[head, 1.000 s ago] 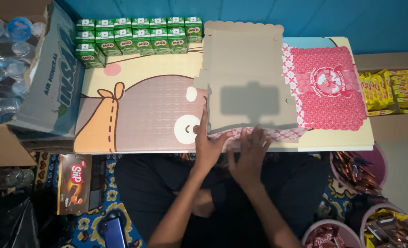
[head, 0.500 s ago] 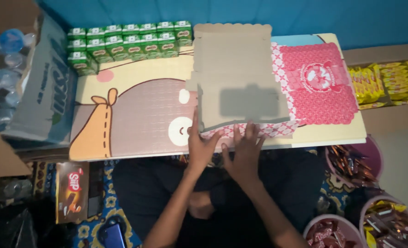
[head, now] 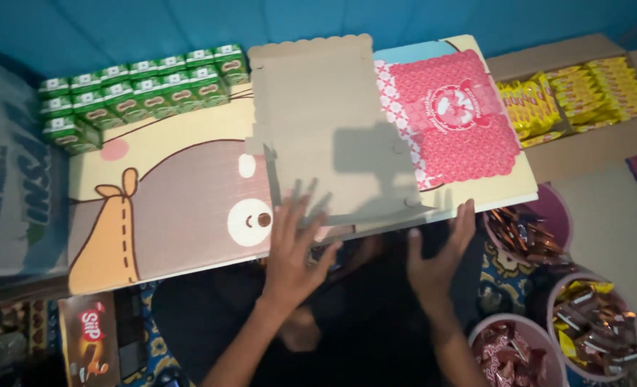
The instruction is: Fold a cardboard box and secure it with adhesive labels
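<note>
A flat grey-brown cardboard box blank (head: pixel 325 122) with a scalloped far edge lies across a small table (head: pixel 160 215) that has a cartoon animal printed on its top. Part of the blank's near flap stands up a little. My left hand (head: pixel 293 247) is spread open at the blank's near left corner, fingers over the table's front edge. Off to the right, my right hand (head: pixel 436 251) has its fingers apart and its fingertips at the table's front edge by the blank's near right corner. Under and beside the blank lies a pink patterned box blank (head: pixel 454 122).
Several green drink cartons (head: pixel 128 86) stand in rows at the table's back left. A cardboard box of yellow snack packs (head: pixel 576 93) sits to the right. Pink tubs of wrapped sweets (head: pixel 594 326) stand at lower right. A brown snack pack (head: pixel 89 344) lies at lower left.
Both hands have come off the blank's near edge and spread apart, the right one moving right. The camera view has shifted and tilted.
</note>
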